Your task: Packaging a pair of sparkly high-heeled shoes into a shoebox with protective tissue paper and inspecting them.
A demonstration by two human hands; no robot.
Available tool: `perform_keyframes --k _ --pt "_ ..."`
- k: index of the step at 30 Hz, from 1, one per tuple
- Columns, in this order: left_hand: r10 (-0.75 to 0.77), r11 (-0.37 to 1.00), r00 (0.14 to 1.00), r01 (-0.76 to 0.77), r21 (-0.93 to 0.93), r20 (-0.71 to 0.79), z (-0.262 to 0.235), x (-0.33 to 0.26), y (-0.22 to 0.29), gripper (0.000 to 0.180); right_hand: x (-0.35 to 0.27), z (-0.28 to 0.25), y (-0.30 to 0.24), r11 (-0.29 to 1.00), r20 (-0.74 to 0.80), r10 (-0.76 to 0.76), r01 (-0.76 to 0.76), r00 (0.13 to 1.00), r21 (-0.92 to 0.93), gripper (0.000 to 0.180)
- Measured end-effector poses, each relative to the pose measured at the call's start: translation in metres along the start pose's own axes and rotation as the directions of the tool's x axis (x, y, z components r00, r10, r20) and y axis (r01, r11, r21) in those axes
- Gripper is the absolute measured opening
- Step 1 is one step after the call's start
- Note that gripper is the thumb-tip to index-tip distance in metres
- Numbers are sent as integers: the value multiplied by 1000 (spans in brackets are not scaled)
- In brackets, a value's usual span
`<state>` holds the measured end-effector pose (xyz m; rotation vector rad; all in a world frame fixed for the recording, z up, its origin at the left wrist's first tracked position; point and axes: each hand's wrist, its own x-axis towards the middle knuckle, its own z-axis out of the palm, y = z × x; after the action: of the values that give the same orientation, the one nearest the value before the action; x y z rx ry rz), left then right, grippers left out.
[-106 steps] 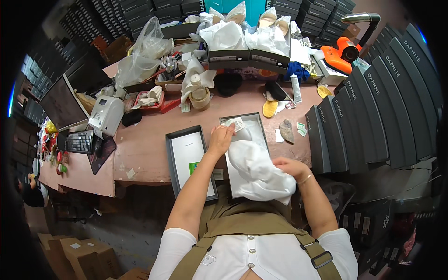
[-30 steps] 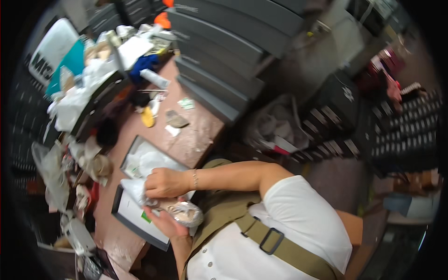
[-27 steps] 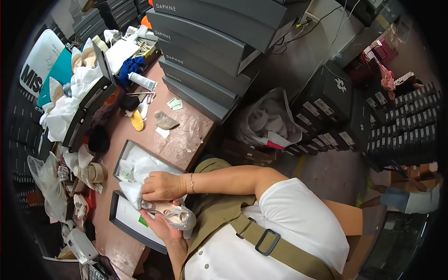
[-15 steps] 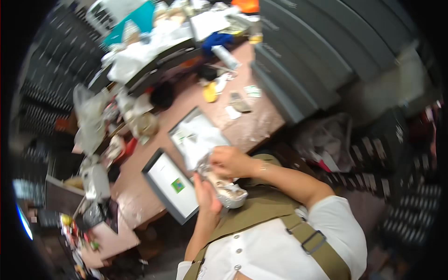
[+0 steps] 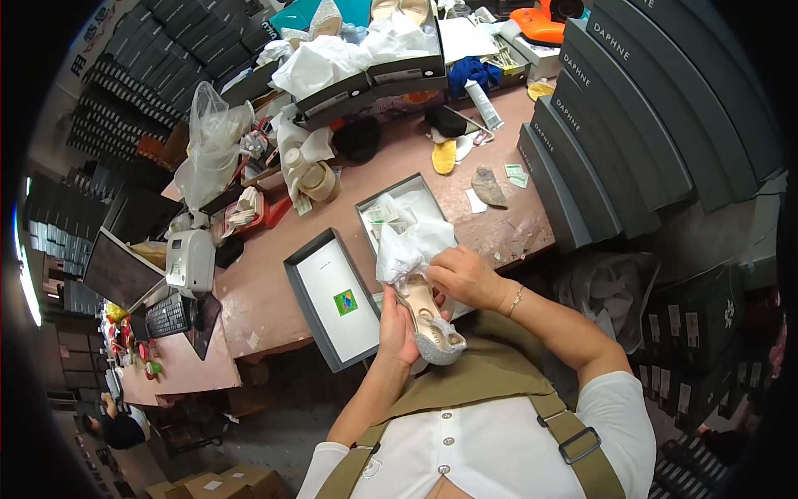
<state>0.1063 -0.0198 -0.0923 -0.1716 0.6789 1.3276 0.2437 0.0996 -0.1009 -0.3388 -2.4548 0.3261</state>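
Note:
My left hand (image 5: 397, 328) grips a glittery silver shoe (image 5: 432, 328) from below, held over the table's near edge. My right hand (image 5: 461, 274) holds crumpled white tissue paper (image 5: 407, 245) at the shoe's front end. Just beyond lies an open dark shoe box (image 5: 406, 193) with white paper inside. Its lid (image 5: 337, 299) lies upturned to the left, with a white inner face and a small coloured label.
The brown table (image 5: 266, 287) carries a tape roll (image 5: 320, 179), a clear plastic bag (image 5: 212, 145), boxes of white paper (image 5: 366, 66), a white label printer (image 5: 189, 259) and yellow insoles (image 5: 445, 155). Stacked dark shoe boxes (image 5: 615, 133) line the right. Another person (image 5: 116, 426) sits at lower left.
A shoe has come into my hands from my right side. My view swung right, then back to the table. Earlier both hands pressed tissue in the box.

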Motion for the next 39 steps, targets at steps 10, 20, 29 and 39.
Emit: perform_keyframes --k 10,20,29,39 --pt "29 992 998 -22 124 -56 0 -2 -6 64 22 -2 -7 981 114 110 -126 987 145 12" --pt "-132 990 991 133 -40 16 -4 -2 8 61 54 -54 1 669 189 310 -355 932 653 54" --pt "-140 961 987 114 254 85 -19 0 21 63 8 2 5 716 -34 520 -414 853 562 38" --pt "-40 925 991 86 371 -130 22 0 -15 70 -20 2 -11 895 -123 414 -379 902 235 35"
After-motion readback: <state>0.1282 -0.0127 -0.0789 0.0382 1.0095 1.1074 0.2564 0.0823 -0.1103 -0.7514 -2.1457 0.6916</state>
